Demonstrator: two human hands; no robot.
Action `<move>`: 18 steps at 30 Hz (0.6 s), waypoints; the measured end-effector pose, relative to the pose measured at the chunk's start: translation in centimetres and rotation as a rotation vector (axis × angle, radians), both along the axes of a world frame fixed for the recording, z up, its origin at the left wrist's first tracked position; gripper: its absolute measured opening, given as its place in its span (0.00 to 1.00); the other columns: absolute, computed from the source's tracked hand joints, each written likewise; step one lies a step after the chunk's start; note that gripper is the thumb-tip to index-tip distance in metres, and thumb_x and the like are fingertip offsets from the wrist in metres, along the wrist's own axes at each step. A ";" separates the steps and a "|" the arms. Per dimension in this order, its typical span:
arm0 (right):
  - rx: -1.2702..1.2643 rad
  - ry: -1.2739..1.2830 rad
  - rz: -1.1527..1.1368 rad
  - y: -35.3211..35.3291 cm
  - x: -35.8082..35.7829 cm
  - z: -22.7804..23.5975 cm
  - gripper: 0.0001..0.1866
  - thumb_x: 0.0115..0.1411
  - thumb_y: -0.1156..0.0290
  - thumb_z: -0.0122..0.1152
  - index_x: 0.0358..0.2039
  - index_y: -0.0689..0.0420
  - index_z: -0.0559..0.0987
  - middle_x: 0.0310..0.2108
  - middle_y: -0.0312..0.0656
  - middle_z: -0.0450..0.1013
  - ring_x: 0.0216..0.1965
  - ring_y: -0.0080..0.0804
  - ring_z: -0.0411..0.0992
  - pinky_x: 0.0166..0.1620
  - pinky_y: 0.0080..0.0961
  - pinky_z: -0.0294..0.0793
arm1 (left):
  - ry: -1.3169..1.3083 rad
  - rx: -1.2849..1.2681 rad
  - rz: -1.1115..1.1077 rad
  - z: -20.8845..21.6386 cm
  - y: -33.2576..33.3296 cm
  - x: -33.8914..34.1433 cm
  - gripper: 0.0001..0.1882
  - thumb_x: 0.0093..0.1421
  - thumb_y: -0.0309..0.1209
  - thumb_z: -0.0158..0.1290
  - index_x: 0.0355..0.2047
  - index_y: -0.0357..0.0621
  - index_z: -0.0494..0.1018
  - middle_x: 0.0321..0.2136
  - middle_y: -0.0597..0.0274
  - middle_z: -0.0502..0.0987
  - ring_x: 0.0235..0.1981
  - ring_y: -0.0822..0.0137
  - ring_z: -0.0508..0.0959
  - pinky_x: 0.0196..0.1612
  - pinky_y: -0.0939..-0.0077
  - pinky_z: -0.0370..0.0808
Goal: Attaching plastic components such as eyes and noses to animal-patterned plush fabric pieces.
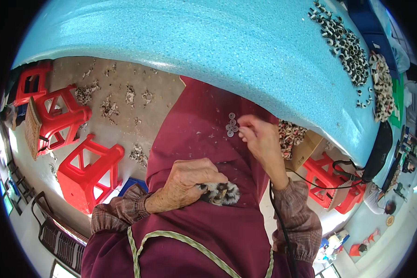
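Note:
My left hand (183,184) is closed on a small furry piece (223,193), grey, black and white with a tan patch, held low over my lap. Further forward, my right hand (263,141) has thumb and forefinger pinched together; anything between them is too small to make out. Just left of those fingertips, several small round translucent discs (232,123) with central holes lie in a cluster. They rest on the dark red apron (194,123) spread over my lap. Bits of fluff are scattered on the cloth around them.
A blue speckled table (194,37) curves across the front. Many small black-and-white pieces (347,48) are heaped at its far right. Beside my right arm stands a cardboard box (306,150) of scraps. Red stools (89,172) and furry scraps (110,109) are on the floor at left.

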State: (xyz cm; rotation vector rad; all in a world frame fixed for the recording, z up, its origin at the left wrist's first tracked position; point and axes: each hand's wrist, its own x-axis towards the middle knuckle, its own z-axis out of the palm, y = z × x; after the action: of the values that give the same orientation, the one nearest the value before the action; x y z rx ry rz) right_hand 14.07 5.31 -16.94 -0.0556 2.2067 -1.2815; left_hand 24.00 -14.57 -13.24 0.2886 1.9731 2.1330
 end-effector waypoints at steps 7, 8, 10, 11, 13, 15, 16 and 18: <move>0.397 0.543 0.316 -1.5 -1.8 -5.5 0.08 0.50 0.78 0.59 0.33 0.57 0.77 0.25 0.47 0.76 0.31 0.47 0.75 0.34 0.36 0.73 | 0.094 -0.068 0.042 -0.4 -0.3 0.3 0.24 0.31 0.12 0.46 0.32 0.38 0.78 0.26 0.58 0.74 0.27 0.62 0.77 0.29 0.73 0.74; 0.430 0.510 0.360 -1.6 -1.9 -5.7 0.08 0.49 0.77 0.60 0.32 0.57 0.77 0.25 0.47 0.76 0.31 0.48 0.75 0.35 0.37 0.73 | 0.138 -0.059 0.073 -0.6 -0.3 0.3 0.23 0.31 0.13 0.47 0.31 0.38 0.79 0.25 0.59 0.74 0.27 0.62 0.77 0.29 0.73 0.75; 0.382 0.555 0.304 -1.2 -2.3 -5.6 0.08 0.49 0.78 0.60 0.32 0.56 0.77 0.24 0.47 0.75 0.29 0.47 0.75 0.33 0.35 0.73 | 0.199 -0.039 0.112 -0.8 -0.5 0.0 0.22 0.32 0.13 0.49 0.31 0.37 0.79 0.25 0.59 0.73 0.26 0.62 0.77 0.28 0.73 0.75; 0.339 0.600 0.237 -1.1 -1.9 -4.9 0.08 0.49 0.79 0.60 0.32 0.56 0.77 0.24 0.47 0.75 0.27 0.46 0.74 0.31 0.34 0.73 | 0.264 -0.017 0.141 -0.8 -0.5 0.0 0.20 0.32 0.14 0.50 0.30 0.37 0.79 0.25 0.59 0.73 0.26 0.63 0.77 0.27 0.72 0.75; 0.098 0.349 0.060 -1.7 -0.9 -2.1 0.06 0.51 0.79 0.61 0.32 0.60 0.78 0.22 0.40 0.75 0.21 0.26 0.72 0.25 0.21 0.70 | 0.303 -0.035 0.133 -0.3 -0.6 -0.3 0.19 0.33 0.14 0.52 0.30 0.37 0.79 0.24 0.59 0.73 0.25 0.63 0.77 0.26 0.73 0.75; -0.152 -0.054 -0.058 -2.6 0.7 2.5 0.06 0.53 0.78 0.62 0.33 0.60 0.79 0.22 0.36 0.75 0.21 0.18 0.70 0.24 0.16 0.69 | 0.362 -0.037 0.124 -0.1 -0.8 -0.4 0.17 0.35 0.15 0.53 0.30 0.37 0.79 0.24 0.60 0.72 0.25 0.63 0.76 0.26 0.73 0.75; -0.323 -0.230 -0.112 -2.9 1.7 4.0 0.06 0.54 0.78 0.61 0.34 0.60 0.79 0.23 0.35 0.75 0.21 0.16 0.69 0.24 0.16 0.69 | 0.358 -0.046 0.121 -0.1 -0.8 -0.4 0.16 0.36 0.16 0.54 0.30 0.38 0.79 0.24 0.60 0.72 0.25 0.63 0.76 0.26 0.73 0.74; -0.400 -0.374 -0.081 -2.7 3.2 5.2 0.05 0.56 0.81 0.59 0.34 0.62 0.78 0.24 0.31 0.74 0.24 0.14 0.70 0.27 0.13 0.71 | 0.352 -0.059 0.113 -0.1 -0.6 -0.5 0.15 0.37 0.16 0.55 0.30 0.38 0.79 0.24 0.60 0.72 0.25 0.63 0.76 0.26 0.74 0.74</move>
State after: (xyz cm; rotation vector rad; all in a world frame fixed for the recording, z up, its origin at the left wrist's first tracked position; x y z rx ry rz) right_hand 17.25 2.56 -11.69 0.1117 1.6335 -1.6154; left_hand 23.52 -15.13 -13.33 0.5912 2.2864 2.2106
